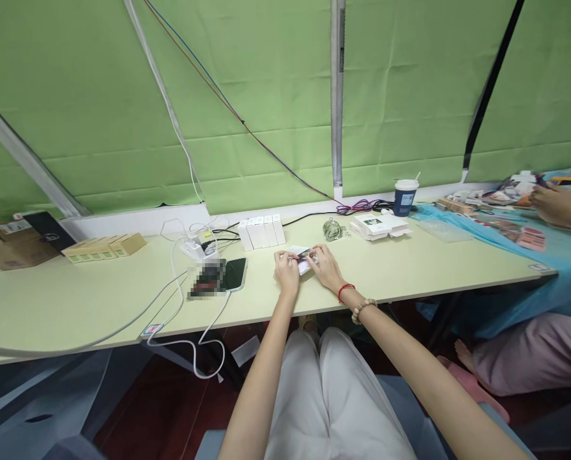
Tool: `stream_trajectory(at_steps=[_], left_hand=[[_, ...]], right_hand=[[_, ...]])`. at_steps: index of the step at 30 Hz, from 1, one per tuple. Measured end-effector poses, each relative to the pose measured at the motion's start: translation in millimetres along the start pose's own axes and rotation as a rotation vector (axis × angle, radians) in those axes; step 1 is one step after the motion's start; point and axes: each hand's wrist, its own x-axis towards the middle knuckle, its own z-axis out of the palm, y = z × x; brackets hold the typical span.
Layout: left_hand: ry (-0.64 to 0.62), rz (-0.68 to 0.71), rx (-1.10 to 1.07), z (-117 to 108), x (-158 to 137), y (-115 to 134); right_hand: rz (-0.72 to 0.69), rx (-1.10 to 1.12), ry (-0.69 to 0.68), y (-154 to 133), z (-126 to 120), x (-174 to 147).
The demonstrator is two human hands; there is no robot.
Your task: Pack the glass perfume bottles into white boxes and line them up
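Observation:
Near the table's front edge, my left hand (287, 269) and my right hand (326, 266) meet over a small white box (305, 266). Both are closed, with fingertips on the box from either side. Something small and dark shows between my fingers, too small to name. Just behind my hands is a row of white boxes (261, 232) standing upright. A coil of greenish cord or beads (332, 229) lies behind my right hand. To its right is a stack of flat white boxes (380, 225).
Left of my hands lie a phone (235, 275), a power strip (200, 247) and looping white cables. Yellowish boxes (104, 248) stand farther left. A lidded cup (405, 197) is at the back right. Another person's hand (556, 203) is over a cluttered blue sheet (491, 231).

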Motion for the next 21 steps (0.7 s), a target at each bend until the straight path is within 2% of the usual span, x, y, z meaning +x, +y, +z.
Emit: stream_trajectory(at_steps=[4,8,11,13,21], left_hand=[[0.017,-0.007,0.026,-1,0,1],[0.012,0.166,0.053,0,0,3],[-0.048,0.323,0.078,2,1,3],[-0.083,0.380,0.070,4,1,2],[-0.271,0.458,0.099,13,2,-5]], right_hand=[[0.046,0.036,0.001,2,1,1],[0.167,0.096,0.022,8,6,1],[0.239,0.142,0.055,12,7,2],[0.261,0.165,0.061,12,7,2],[0.364,0.340,0.160,19,8,4]])
